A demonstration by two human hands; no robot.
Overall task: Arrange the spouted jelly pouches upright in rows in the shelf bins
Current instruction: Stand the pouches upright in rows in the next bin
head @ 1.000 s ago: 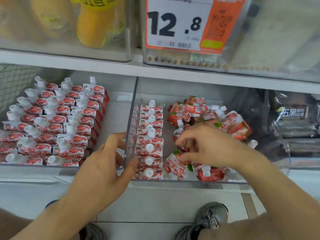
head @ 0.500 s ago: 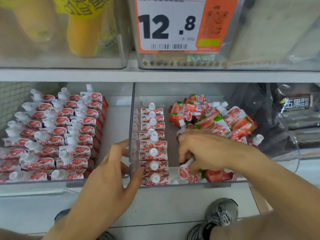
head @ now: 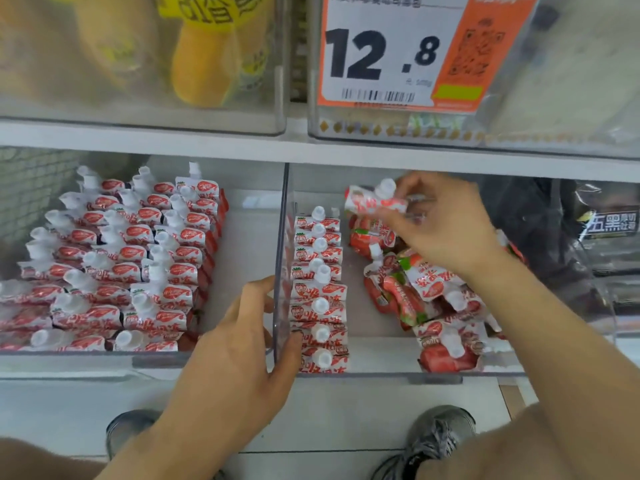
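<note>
Two clear shelf bins sit side by side. The left bin (head: 239,258) holds several rows of upright red-and-white spouted pouches (head: 131,258). In the right bin (head: 367,374) one upright row of pouches (head: 320,289) runs along its left wall, and a loose heap of pouches (head: 426,296) lies to the right. My right hand (head: 446,230) pinches one pouch (head: 374,202), lifted at the back of the right bin above the heap. My left hand (head: 239,344) grips the clear divider wall (head: 281,258) between the bins, thumb inside against the front pouches.
Above is a shelf with a clear bin of yellow packs (head: 204,60) and another bin bearing a price tag 12.8 (head: 398,57). Dark packaged goods (head: 609,230) sit to the right. My shoes (head: 440,434) stand on the floor below.
My right hand has left the front of the heap and risen to the back of the right bin, carrying one pouch. My left hand stays on the divider wall.
</note>
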